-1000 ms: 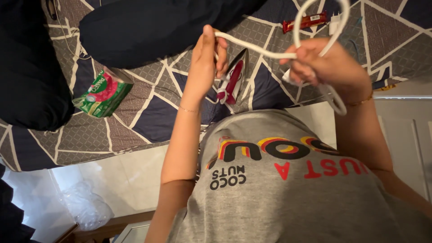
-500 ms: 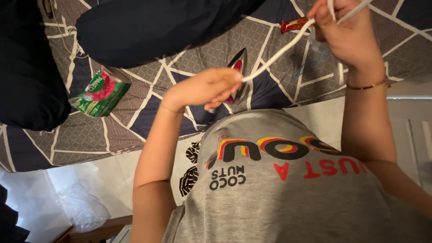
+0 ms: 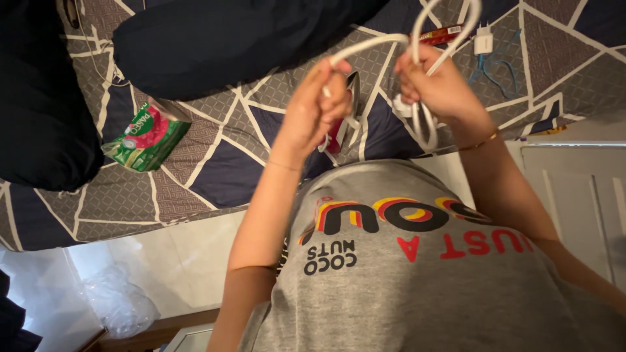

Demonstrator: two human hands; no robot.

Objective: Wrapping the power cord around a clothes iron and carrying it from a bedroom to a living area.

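Two hands grip one white cord [image 3: 372, 47] above the bed [image 3: 195, 169]: the left hand [image 3: 313, 107] pinches one stretch, the right hand [image 3: 437, 85] clasps gathered loops. Beneath the left hand lies an iron [image 3: 344, 124]; a green packet [image 3: 147, 137] sits well beyond it.

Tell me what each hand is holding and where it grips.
Both hands hold the white cord. The left hand pinches a straight stretch between its fingertips; the right hand grips the gathered loops where they bunch together.
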